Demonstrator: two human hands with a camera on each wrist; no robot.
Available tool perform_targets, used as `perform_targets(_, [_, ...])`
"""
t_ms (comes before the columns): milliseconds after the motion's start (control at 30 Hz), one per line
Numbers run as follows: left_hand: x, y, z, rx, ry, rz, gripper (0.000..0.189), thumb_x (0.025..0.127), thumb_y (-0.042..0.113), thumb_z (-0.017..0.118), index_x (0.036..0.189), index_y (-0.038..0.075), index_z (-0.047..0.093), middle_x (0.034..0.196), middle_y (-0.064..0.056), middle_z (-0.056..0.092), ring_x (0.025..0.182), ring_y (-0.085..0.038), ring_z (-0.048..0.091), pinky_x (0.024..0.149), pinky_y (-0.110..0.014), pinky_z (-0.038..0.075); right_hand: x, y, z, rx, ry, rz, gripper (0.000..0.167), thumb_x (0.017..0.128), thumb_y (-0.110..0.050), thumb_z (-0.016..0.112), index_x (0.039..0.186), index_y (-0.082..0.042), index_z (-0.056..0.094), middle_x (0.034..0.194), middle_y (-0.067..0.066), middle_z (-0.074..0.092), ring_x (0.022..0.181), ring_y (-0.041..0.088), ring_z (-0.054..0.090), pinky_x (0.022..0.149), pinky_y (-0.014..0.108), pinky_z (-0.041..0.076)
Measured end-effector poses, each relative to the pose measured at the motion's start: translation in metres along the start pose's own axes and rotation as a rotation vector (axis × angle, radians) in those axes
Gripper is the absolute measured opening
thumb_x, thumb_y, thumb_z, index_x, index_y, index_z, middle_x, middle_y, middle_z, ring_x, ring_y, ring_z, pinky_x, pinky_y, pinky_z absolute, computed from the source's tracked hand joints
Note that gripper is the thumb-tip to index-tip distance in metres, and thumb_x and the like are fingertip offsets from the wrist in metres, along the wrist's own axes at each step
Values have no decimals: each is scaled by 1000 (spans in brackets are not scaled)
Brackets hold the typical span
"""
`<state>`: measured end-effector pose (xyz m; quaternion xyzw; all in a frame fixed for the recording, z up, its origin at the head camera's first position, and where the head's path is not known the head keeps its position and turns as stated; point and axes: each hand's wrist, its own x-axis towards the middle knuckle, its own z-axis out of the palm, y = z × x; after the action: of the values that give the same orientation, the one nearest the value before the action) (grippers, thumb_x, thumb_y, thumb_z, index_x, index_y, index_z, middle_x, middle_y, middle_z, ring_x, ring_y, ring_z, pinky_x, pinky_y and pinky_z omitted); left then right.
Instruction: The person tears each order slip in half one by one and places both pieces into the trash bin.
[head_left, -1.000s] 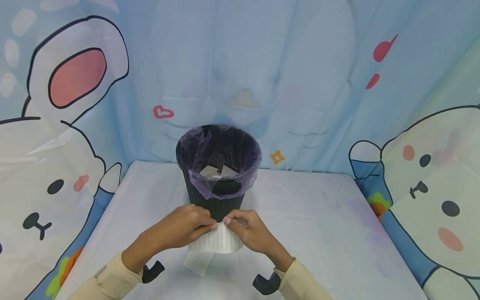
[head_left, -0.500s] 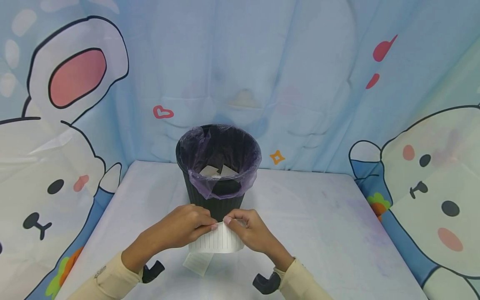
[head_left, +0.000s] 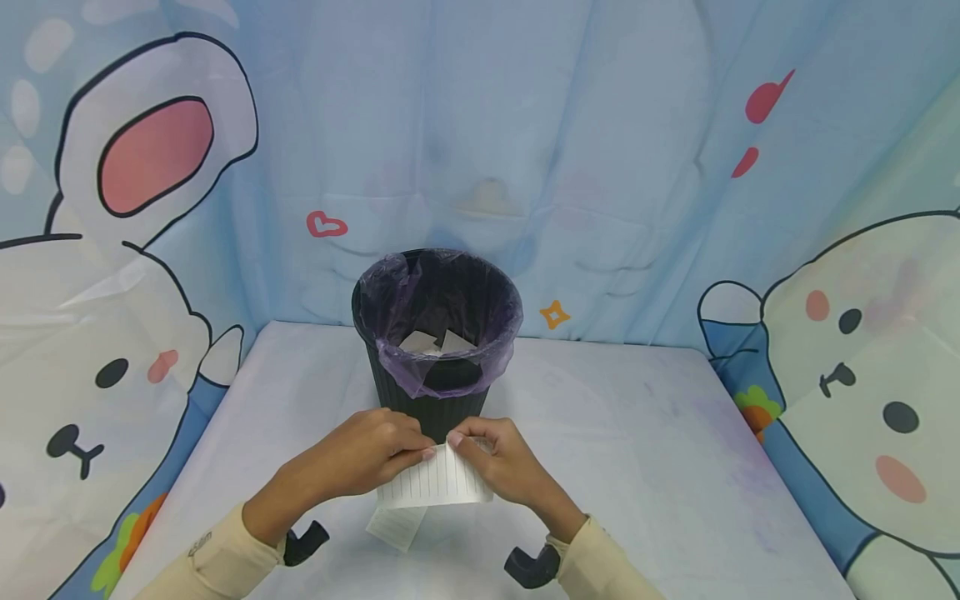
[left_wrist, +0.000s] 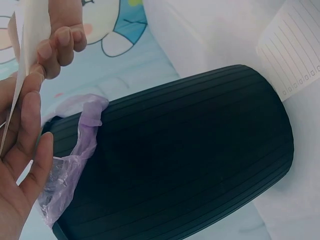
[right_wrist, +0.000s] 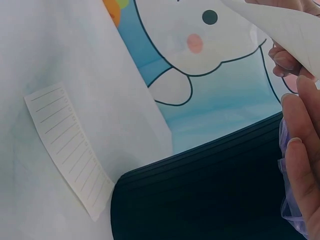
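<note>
In front of the bin, my left hand [head_left: 375, 454] and right hand [head_left: 498, 462] pinch the top edge of a lined paper sheet [head_left: 435, 483] between thumbs and fingers, close together near its middle. The sheet hangs down toward me, its ruled side showing. In the left wrist view the held paper [left_wrist: 35, 30] appears nearly edge-on; the right wrist view shows its pale back [right_wrist: 285, 30]. Below it, a smaller lined paper piece [head_left: 397, 527] lies on the table, partly covered by the held sheet in the head view.
Just beyond my hands stands a black ribbed trash bin [head_left: 390, 383], lined with a purple plastic bag [head_left: 495, 362]. Pale paper pieces [head_left: 420, 342] lie inside. A white cloth covers the table [head_left: 600, 467], and a blue cartoon curtain [head_left: 600, 167] hangs behind and at both sides.
The held sheet's lower edge has straightened, its lower right corner shifting slightly outward. Both hands keep almost the same place and grip; the bin and the loose paper piece have not moved.
</note>
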<state>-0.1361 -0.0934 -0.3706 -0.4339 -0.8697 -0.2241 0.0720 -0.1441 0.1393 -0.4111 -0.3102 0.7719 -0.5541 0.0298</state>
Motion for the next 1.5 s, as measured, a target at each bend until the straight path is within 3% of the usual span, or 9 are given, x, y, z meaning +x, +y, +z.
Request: perform_targets(1500, [0, 1, -2, 42, 41, 39, 11, 93, 17, 72, 100, 14, 81, 73, 10, 63, 65, 1, 44, 62, -15, 44, 1, 2, -1, -15, 28, 25, 23, 102, -9, 56, 87, 1, 71, 77, 15, 69, 56, 7, 62, 49, 30, 55])
